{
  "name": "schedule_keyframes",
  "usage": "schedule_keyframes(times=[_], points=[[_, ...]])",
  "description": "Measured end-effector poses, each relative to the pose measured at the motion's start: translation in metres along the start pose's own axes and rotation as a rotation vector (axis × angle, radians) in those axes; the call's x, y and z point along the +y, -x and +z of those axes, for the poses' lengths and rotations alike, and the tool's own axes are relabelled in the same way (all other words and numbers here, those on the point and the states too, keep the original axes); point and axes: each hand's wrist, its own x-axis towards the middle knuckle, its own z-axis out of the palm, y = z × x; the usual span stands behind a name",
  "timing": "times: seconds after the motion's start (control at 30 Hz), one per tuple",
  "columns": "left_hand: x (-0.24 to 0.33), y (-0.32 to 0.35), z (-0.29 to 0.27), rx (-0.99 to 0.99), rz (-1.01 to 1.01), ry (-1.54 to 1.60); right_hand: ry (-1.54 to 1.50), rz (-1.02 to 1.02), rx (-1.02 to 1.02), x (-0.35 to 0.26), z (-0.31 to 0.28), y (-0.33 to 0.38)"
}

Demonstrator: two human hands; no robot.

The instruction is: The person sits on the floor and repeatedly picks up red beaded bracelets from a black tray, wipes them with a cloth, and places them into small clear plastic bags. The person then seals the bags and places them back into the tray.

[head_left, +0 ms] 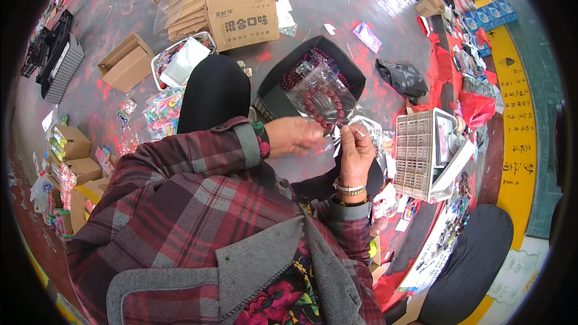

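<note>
Our left hand (293, 136) is curled, fingers pinching the lower edge of a clear plastic bag (322, 84), and our right hand (356, 153) pinches the same edge just beside it, thumb and fingertips pressed together. The bag stands up between both hands, above a black box (355, 69) of more dark red beads on the floor. Inside it lies a dark red bead bracelet (325, 105). We judge the bag light, limp and slippery, and the beads hard and prone to slide, so gripping the open edge with both hands suits best. A white compartment tray (415, 156) sits to the right.
</note>
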Motion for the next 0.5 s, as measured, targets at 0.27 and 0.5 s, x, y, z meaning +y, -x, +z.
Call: schedule_keyframes(times=[0.27,0.5], points=[[-0.028,-0.004,-0.012,-0.096,-0.272,-0.443,0.407,-0.086,-0.107,-0.008,-0.030,-0.014],[-0.029,-0.008,-0.020,-0.071,-0.277,-0.467,0.821,-0.003,-0.253,-0.004,-0.030,-0.017]])
